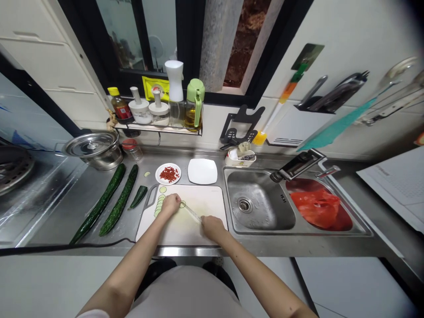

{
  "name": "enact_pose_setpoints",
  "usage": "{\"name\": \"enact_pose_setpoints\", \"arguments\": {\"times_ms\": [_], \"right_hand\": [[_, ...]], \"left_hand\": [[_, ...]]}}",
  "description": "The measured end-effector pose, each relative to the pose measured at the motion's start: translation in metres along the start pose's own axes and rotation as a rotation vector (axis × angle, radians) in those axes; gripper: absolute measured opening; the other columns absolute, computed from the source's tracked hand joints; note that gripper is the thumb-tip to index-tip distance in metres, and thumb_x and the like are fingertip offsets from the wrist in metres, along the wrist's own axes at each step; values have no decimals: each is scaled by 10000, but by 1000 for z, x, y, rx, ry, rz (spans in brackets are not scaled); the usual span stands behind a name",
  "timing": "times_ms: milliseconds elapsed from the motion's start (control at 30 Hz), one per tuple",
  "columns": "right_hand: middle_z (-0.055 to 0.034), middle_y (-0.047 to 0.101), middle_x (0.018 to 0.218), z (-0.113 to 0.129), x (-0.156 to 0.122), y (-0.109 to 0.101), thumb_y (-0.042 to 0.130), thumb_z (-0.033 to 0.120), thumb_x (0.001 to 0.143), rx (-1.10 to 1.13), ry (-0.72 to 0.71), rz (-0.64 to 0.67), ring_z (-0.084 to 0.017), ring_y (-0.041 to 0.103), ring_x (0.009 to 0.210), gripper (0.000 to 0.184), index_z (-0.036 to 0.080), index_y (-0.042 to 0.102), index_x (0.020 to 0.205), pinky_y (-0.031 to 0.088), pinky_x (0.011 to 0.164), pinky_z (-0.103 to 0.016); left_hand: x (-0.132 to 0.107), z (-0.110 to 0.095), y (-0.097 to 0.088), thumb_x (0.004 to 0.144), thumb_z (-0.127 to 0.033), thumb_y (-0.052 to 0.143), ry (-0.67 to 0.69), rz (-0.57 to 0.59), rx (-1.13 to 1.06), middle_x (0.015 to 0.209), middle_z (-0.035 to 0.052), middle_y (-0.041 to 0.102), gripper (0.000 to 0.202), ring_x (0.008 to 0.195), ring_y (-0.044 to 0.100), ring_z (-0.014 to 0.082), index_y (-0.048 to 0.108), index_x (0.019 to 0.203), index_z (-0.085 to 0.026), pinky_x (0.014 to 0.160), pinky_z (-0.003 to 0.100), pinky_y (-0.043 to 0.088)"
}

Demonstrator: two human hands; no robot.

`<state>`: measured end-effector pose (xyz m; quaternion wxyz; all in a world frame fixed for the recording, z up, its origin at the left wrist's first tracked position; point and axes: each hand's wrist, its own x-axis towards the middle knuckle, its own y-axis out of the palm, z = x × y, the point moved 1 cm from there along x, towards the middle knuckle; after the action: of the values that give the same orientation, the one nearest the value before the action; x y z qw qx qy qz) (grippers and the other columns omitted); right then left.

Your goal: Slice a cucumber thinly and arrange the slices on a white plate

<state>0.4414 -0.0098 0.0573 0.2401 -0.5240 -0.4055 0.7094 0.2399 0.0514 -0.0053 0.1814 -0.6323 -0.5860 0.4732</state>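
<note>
My right hand [213, 228] is closed around the handle of a small knife [193, 214], its blade pointing up and left across the white cutting board [195, 236]. At the blade's tip is a thin cucumber slice [183, 204]. The curled fingers of my left hand [171, 204] pinch at the edge of this slice. Beside my left hand, several cucumber slices [159, 206] lie overlapped in a row along the board's left side. A single slice [162, 189] rests above that row.
Left of the board lie two long cucumbers [99, 204] and a cucumber piece [138, 197]. Behind it stand a plate of red berries [161, 177] and a white square plate [202, 171]. A steel sink [261, 216] is on the right, a lidded pot [102, 157] at the back left.
</note>
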Motion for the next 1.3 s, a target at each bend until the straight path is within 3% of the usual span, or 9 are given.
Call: {"name": "enact_pose_setpoints", "arguments": {"times_ms": [500, 767, 1300], "right_hand": [[-166, 694, 986, -9, -9, 4, 393, 115, 860, 2, 23, 0, -252, 658, 978, 324, 145, 639, 1069, 475, 762, -333], [-173, 693, 996, -10, -6, 4, 395, 138, 868, 32, 8, -5, -252, 655, 977, 320, 136, 649, 1063, 477, 771, -338], [-175, 692, 1009, 4, 7, -8, 415, 105, 830, 3, -1, 1, -274, 656, 990, 344, 134, 641, 1088, 505, 784, -375]], "left_hand": [[5, 7, 2, 720, -148, 612, 27, 53, -134, 867, 24, 719, 180, 774, 629, 128, 673, 886, -178, 661, 201, 428], [12, 5, 1, 736, -106, 552, 56, 91, -95, 927, 30, 731, 211, 824, 639, 137, 708, 853, -189, 717, 206, 439], [19, 8, -1, 704, -116, 593, 45, 120, -3, 953, 48, 720, 224, 822, 634, 150, 704, 885, -185, 686, 211, 428]]}}
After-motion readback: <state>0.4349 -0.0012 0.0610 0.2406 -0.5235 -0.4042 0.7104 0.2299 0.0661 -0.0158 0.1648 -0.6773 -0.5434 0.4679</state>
